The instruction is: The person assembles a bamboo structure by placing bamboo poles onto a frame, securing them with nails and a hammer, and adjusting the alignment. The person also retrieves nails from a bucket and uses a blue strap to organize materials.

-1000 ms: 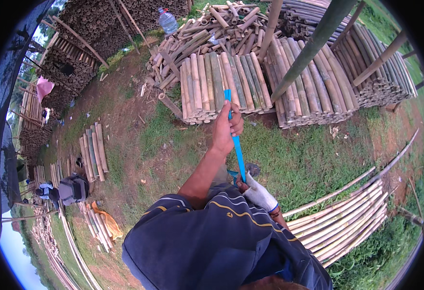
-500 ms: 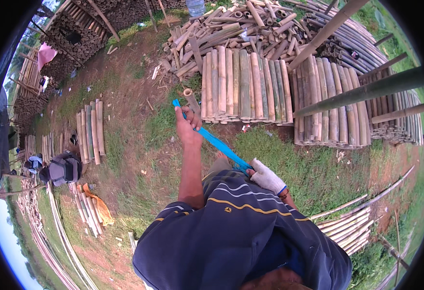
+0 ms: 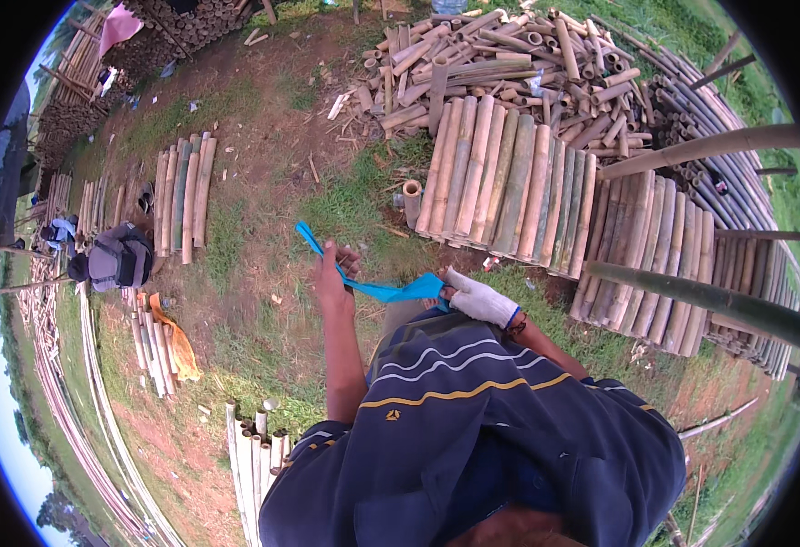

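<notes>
Grass and bare dirt (image 3: 263,191) fill an outdoor yard, with cut bamboo stacks (image 3: 546,182) at upper right. At centre, the bare left hand (image 3: 334,278) pinches a blue strip (image 3: 373,283); the gloved right hand (image 3: 479,299) grips its other end.

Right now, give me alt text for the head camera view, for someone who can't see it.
Seen from above, a person in a dark striped shirt stretches a blue strip between the bare left hand and the white-gloved right hand. Around them on grass and dirt lie rows and piles of cut bamboo.
</notes>
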`<state>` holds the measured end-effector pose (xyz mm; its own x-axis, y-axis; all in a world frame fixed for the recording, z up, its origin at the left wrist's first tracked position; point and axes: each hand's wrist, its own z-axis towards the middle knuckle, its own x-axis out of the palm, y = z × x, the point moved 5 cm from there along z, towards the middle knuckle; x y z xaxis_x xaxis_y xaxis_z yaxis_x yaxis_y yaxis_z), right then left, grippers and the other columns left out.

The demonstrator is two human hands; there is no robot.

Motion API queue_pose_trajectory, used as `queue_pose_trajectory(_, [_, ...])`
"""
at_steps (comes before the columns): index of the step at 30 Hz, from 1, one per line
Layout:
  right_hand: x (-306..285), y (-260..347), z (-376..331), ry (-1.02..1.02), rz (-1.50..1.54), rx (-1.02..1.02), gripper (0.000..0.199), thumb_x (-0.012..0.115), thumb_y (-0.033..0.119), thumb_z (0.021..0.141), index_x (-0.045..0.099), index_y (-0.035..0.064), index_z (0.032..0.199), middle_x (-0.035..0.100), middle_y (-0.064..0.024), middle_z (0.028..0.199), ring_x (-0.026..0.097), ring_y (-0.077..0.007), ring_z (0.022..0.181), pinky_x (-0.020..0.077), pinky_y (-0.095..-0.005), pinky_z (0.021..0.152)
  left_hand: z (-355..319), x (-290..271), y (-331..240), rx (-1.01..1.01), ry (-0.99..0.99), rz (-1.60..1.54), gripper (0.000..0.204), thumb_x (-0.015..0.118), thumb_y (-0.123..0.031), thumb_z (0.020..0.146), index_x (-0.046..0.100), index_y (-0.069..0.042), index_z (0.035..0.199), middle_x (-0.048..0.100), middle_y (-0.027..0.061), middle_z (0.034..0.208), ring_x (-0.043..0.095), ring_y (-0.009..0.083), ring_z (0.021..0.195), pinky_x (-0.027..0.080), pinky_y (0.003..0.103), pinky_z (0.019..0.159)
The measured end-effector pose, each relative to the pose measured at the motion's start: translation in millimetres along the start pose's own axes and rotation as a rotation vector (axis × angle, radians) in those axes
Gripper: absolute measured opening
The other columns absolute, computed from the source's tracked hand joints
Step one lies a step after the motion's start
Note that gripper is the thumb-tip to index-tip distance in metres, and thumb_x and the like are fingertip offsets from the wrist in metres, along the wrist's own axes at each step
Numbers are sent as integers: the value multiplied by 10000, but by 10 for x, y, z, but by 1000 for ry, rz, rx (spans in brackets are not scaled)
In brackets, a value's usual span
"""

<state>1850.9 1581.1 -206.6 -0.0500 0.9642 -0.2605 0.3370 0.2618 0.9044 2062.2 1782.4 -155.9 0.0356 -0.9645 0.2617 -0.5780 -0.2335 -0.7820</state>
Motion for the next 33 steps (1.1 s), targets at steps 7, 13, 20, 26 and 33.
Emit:
queue_pose_trajectory(7, [-405, 1591, 1593, 215, -318, -245, 261, 573, 245, 1031, 563, 42, 1196, 629, -183, 987, 670, -382, 921, 529, -467, 792, 32, 376, -291, -60, 412, 415, 396, 658, -426, 1034, 672, -63, 1194, 599, -24, 768, 546, 75, 644, 400, 245, 573])
queue_pose_trajectory(13, [-251, 1989, 2945, 30, -408, -455, 260, 650, 221, 957, 586, 67, 1156, 647, -181, 1005, 665, -421, 958, 543, -504, 780, 1119, 93, -953, -108, 479, 640, 250, 666, -328, 1041, 665, -85, 986, 529, -63, 719, 436, 42, 558, 318, 226, 524])
queue_pose_trajectory(20, [316, 1997, 3795, 322, -575, 20, 347, 662, 278, 902, 615, 90, 1191, 667, -199, 1082, 678, -425, 1021, 530, -526, 877, 2372, -979, -2801, 157, 171, -439, 262, 624, -335, 1056, 585, -93, 962, 390, -57, 685, 379, 58, 572, 292, 236, 507])
queue_pose_trajectory(26, [-156, 1804, 4326, -138, -774, 49, 305, 670, 200, 818, 656, 100, 1106, 661, -163, 1029, 640, -398, 1024, 540, -544, 833, 3172, -2075, -4146, 614, -122, -493, 249, 653, -333, 1036, 619, -90, 997, 593, -10, 795, 499, 91, 631, 428, 246, 595])
queue_pose_trajectory(33, [-1907, 1420, 4960, -650, -779, 294, 221, 674, 157, 812, 611, 96, 1015, 660, -179, 995, 619, -429, 1003, 525, -533, 854, 3992, -1524, -4530, 532, -531, -510, 253, 609, -339, 1054, 661, -90, 1051, 634, -7, 833, 563, 112, 705, 477, 261, 662])
